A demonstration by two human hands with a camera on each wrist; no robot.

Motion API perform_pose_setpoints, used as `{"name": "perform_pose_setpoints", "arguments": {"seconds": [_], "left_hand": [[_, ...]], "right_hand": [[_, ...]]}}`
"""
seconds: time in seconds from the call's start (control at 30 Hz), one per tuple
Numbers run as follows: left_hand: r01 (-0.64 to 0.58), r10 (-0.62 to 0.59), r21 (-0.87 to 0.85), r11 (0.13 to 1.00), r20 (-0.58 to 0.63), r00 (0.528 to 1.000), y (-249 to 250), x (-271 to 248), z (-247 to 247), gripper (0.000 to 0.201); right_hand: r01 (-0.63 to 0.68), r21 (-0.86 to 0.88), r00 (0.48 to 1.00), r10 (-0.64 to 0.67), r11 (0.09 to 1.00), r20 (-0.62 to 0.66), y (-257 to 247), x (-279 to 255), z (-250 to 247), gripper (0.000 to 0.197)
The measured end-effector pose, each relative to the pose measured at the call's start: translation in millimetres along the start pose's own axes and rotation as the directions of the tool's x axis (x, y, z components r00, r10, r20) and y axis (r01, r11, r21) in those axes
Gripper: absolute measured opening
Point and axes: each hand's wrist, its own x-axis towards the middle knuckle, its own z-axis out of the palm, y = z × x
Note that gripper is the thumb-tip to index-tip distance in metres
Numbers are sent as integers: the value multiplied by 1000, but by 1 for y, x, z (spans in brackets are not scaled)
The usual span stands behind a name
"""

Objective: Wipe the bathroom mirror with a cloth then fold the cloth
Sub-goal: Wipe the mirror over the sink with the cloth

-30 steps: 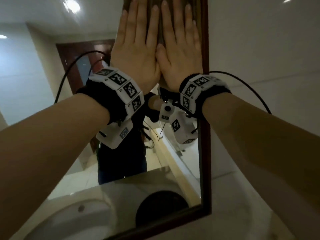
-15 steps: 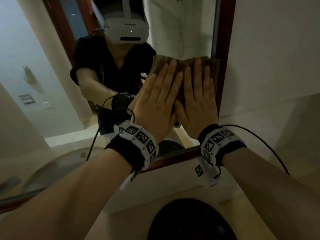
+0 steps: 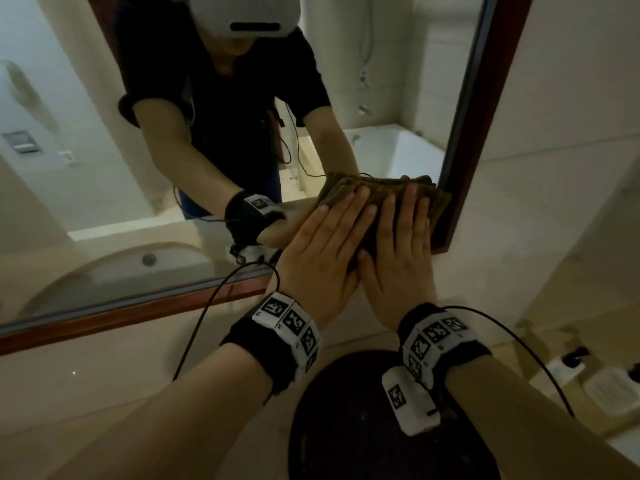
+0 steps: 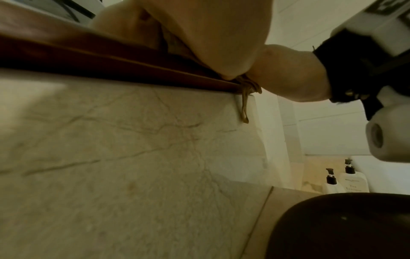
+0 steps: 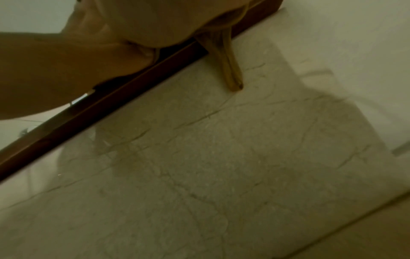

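A brown cloth (image 3: 377, 194) lies flat against the bottom right corner of the wall mirror (image 3: 104, 188), which has a dark red-brown wooden frame (image 3: 464, 126). My left hand (image 3: 325, 247) and right hand (image 3: 398, 251) press on the cloth side by side, fingers straight and spread. In the left wrist view a corner of the cloth (image 4: 245, 108) hangs below the frame (image 4: 111, 68) over the marble wall. The right wrist view shows the same cloth corner (image 5: 230, 70) dangling under my palm. The mirror reflects a person in a dark shirt.
A beige marble wall panel (image 4: 133, 157) runs under the mirror. A dark round basin (image 3: 363, 427) sits right below my wrists. Two white pump bottles (image 4: 346, 182) stand on the counter to the right. Pale tiled wall (image 3: 571, 98) lies beyond the frame's right side.
Both hands have slid the cloth down the mirror's right side, from the upper part to its bottom right corner. The view has tilted downward with them.
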Motion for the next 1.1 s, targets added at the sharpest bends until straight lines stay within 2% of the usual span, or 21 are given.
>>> {"name": "perform_pose_setpoints", "arguments": {"seconds": [0.17, 0.33, 0.43, 0.53, 0.6, 0.7, 0.73, 0.83, 0.93, 0.97, 1.03, 1.07, 1.1], "left_hand": [[-17, 19, -53, 998, 20, 1000, -4, -10, 0, 67], [-7, 14, -123, 992, 52, 999, -7, -33, 1, 62], [-14, 39, -136, 991, 180, 983, -12, -63, 0, 70], [11, 25, -118, 993, 298, 954, -15, -83, -9, 67], [16, 27, -128, 992, 327, 945, -16, -83, -17, 61], [46, 41, -219, 975, 378, 925, -17, -83, -28, 68], [55, 51, -256, 965, 390, 920, -19, -85, -29, 70], [15, 145, -337, 941, 445, 884, -32, -86, -41, 74], [62, 190, -419, 906, 534, 824, -56, -93, -60, 70], [116, 162, -468, 876, 513, 843, -65, -101, -67, 68], [186, 17, -502, 845, 373, 928, -87, -130, -81, 57], [222, -80, -452, 864, 312, 947, -101, -150, -86, 54], [277, -173, -379, 883, 286, 942, -115, -169, -89, 53]], "right_hand": [[-59, -9, 998, 59, 998, 18, -14, -8, 8, 68], [-9, -34, 994, 12, 999, 108, -24, -24, 7, 71], [55, -38, 984, -48, 998, 174, -26, -44, 6, 77], [101, 13, 984, -102, 995, 149, -31, -50, -2, 68], [21, 88, 994, -30, 996, 103, -31, -42, -5, 54], [-116, 143, 992, 109, 983, 56, -33, -30, -7, 36], [-108, 112, 993, 101, 988, 58, -35, -28, -10, 35], [114, -39, 993, -114, 993, 2, -40, -32, -6, 36], [159, -49, 984, -163, 986, -78, -52, -32, -2, 33], [157, -38, 982, -160, 987, -97, -56, -32, -2, 31], [143, -17, 984, -144, 990, -106, -61, -32, -3, 30], [132, -19, 985, -134, 991, -105, -63, -33, -3, 30], [130, -21, 986, -131, 991, -101, -66, -32, -2, 29]]}}
